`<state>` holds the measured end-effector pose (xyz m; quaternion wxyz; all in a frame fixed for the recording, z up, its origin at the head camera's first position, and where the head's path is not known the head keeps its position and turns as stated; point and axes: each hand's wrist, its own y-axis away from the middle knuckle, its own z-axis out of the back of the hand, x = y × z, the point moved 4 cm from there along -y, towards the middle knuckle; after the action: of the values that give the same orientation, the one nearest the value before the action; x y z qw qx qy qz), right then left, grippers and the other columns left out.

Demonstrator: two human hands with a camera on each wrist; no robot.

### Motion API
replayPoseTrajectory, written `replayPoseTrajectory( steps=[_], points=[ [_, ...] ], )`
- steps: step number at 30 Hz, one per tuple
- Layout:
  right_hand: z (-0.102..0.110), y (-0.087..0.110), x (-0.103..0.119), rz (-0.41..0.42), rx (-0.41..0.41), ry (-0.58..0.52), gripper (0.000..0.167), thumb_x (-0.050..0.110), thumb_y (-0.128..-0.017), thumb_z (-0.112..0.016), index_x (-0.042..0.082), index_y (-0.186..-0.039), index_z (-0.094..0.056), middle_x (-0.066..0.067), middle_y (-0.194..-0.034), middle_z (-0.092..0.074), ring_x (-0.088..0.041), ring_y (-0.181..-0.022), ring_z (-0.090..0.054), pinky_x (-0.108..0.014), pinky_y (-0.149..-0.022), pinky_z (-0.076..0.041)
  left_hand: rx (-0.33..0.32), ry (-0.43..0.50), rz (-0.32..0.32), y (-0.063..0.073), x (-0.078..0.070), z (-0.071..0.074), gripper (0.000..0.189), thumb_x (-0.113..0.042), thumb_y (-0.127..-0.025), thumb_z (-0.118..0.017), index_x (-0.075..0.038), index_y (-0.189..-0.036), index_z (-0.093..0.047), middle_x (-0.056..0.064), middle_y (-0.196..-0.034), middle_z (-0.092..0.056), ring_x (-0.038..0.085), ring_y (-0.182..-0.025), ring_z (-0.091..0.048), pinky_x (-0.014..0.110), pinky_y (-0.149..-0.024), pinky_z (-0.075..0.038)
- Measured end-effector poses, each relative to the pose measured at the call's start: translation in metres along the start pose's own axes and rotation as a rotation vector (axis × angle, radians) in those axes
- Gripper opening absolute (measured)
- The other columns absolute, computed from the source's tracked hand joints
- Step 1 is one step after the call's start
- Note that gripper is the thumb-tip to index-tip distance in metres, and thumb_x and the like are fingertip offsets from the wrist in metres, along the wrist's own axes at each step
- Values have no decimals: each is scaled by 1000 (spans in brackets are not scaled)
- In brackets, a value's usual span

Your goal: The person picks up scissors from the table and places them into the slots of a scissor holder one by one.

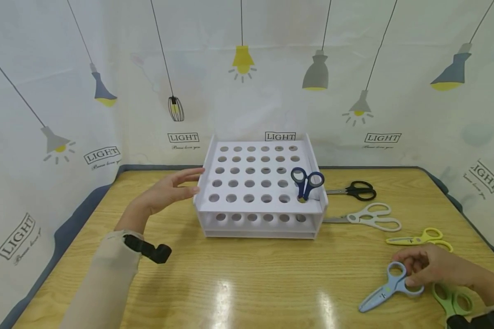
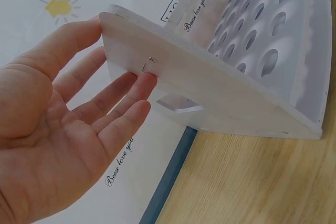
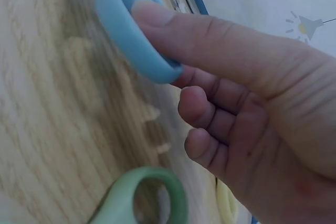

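Observation:
A white rack (image 1: 243, 204) with rows of round holes stands at the middle of the table. Dark blue scissors (image 1: 302, 183) stand handles up in a hole at its front right. My left hand (image 1: 166, 192) touches the rack's left side panel with its fingertips, the fingers fairly straight, as the left wrist view shows on the panel (image 2: 210, 98). At the lower right, my right hand (image 1: 436, 267) pinches light blue scissors (image 1: 389, 288) by a handle loop, thumb on the loop (image 3: 139, 40) in the right wrist view. Their blades point toward the lower left.
Right of the rack lie black scissors (image 1: 359, 190), white scissors (image 1: 370, 217) and yellow scissors (image 1: 420, 238). Green scissors (image 1: 448, 299) lie beneath the right wrist. A printed curtain (image 1: 247, 105) hangs behind the wooden table (image 1: 238, 274).

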<state>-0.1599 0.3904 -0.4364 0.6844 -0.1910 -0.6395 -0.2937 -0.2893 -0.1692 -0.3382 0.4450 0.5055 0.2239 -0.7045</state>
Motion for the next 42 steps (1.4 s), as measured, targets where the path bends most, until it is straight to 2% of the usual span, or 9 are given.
replayPoseTrajectory(
  steps=[6,11,17,23,29,33,40,42],
  points=[
    [0,-1,9,34,-3,59,39,-17,-83,-50,-13,-122,-47,-12,-84,-59,-12,-66,-53,-35,-51,-45,2,19,-3,1,0,0,60,-27,-89,-61,-23,-143,-34,11,-144,-31,31,-127,-33,54,-100,-29],
    [0,-1,13,-13,-18,65,38,-15,-84,-50,-12,-122,-48,-8,-82,-60,-13,-65,-52,-32,-54,-46,1,14,-12,0,1,0,60,-27,-89,-61,-23,-142,-35,11,-143,-32,31,-127,-33,53,-99,-30],
    [-2,0,16,-62,-15,38,38,-12,-85,-50,-3,-122,-52,-5,-84,-61,-6,-69,-55,-29,-57,-50,5,12,-19,-1,1,0,59,-28,-89,-60,-24,-142,-35,11,-143,-32,31,-127,-33,54,-99,-30],
    [-2,-2,21,-25,-21,102,41,-13,-84,-51,6,-120,-57,-5,-82,-62,-5,-68,-56,-29,-55,-49,6,11,-23,-1,0,0,59,-28,-90,-60,-23,-142,-35,11,-143,-33,31,-128,-32,53,-99,-30],
    [-3,-3,28,3,-23,124,38,-15,-82,-53,2,-116,-57,-7,-79,-62,-4,-65,-55,-29,-53,-49,4,18,-19,-1,1,0,59,-28,-89,-61,-23,-142,-35,10,-143,-33,31,-128,-32,53,-99,-30],
    [-3,-6,34,-2,-21,125,39,-14,-83,-53,3,-117,-57,-6,-79,-62,-6,-64,-55,-30,-53,-49,9,32,-19,-2,1,0,60,-27,-89,-61,-22,-143,-34,11,-143,-32,31,-128,-33,53,-100,-29],
    [-3,-10,46,-45,-14,149,46,-11,-84,-53,19,-118,-59,-5,-80,-63,-10,-61,-55,-31,-54,-49,14,39,-31,-1,1,0,60,-25,-89,-61,-20,-143,-34,12,-144,-31,31,-128,-33,53,-100,-29],
    [-3,-11,50,-39,-9,153,45,-12,-84,-53,17,-118,-59,-6,-80,-63,-13,-59,-53,-32,-52,-48,16,46,-35,-1,1,0,60,-25,-89,-61,-20,-143,-34,12,-144,-31,32,-128,-33,53,-100,-30]
  ],
)
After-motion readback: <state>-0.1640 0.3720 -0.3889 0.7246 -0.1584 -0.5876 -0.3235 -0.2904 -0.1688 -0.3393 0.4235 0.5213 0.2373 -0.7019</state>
